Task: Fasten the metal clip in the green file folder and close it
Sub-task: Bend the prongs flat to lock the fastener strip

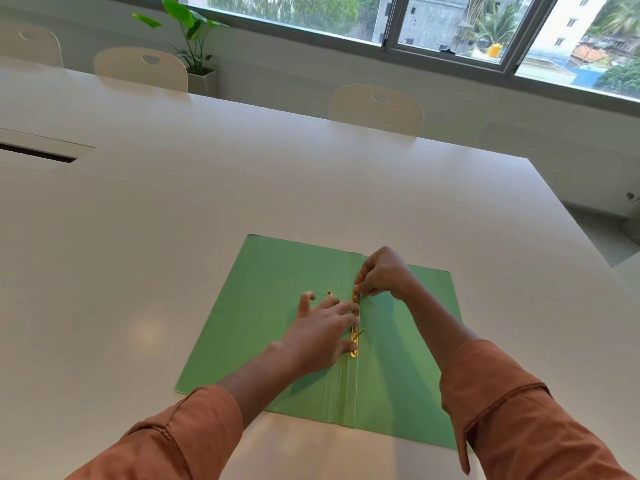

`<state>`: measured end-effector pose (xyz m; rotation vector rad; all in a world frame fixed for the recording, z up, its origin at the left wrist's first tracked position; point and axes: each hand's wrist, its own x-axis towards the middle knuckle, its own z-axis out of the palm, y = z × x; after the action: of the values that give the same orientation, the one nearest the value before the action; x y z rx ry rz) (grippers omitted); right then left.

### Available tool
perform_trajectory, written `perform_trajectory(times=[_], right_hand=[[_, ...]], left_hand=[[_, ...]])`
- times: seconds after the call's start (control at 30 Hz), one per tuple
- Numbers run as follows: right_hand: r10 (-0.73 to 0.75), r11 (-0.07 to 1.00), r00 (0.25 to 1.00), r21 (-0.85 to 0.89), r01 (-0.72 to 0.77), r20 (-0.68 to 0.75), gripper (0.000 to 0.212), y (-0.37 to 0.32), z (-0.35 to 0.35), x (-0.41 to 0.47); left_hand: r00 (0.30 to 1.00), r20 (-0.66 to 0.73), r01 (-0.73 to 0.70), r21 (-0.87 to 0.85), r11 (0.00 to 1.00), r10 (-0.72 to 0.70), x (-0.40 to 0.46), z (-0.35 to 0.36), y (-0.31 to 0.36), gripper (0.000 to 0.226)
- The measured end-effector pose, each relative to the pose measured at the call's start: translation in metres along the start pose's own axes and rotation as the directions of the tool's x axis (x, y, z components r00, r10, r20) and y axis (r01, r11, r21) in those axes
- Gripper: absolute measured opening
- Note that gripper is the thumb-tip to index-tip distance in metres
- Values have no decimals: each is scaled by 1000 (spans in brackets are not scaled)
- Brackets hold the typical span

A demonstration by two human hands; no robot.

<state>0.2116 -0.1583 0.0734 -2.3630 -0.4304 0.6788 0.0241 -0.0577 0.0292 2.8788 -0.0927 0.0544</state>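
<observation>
1. One view only, from the person's head, looking forward and steeply down over a white table [311, 188].
2. It sits close above the work: the open green file folder [263, 334] lies low and centre, both forearms reaching in from the bottom corners.
3. Wide-angle lens, so the table edges bow and spread outwards.
4. Facing away from the wearer, the top of the picture takes in chairs [377, 109] across the table, a potted plant [194, 39] and a window [450, 26] along the far wall.

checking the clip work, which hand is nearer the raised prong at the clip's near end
Left. The left hand lies right beside the raised prong; the right hand pinches the gold clip's far end.
</observation>
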Motion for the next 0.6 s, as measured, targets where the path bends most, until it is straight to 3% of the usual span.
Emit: perform_trajectory(times=[0.33, 0.6], right_hand=[[-92, 984, 992, -163, 78, -83, 18, -6, 10, -5], [-88, 995, 995, -46, 86, -52, 17, 6, 4, -6]], left_hand=[[1000, -1, -7, 8, 1000, 7, 0, 1, 0, 52], [1000, -6, -12, 9, 1000, 12, -1, -1, 0, 52]])
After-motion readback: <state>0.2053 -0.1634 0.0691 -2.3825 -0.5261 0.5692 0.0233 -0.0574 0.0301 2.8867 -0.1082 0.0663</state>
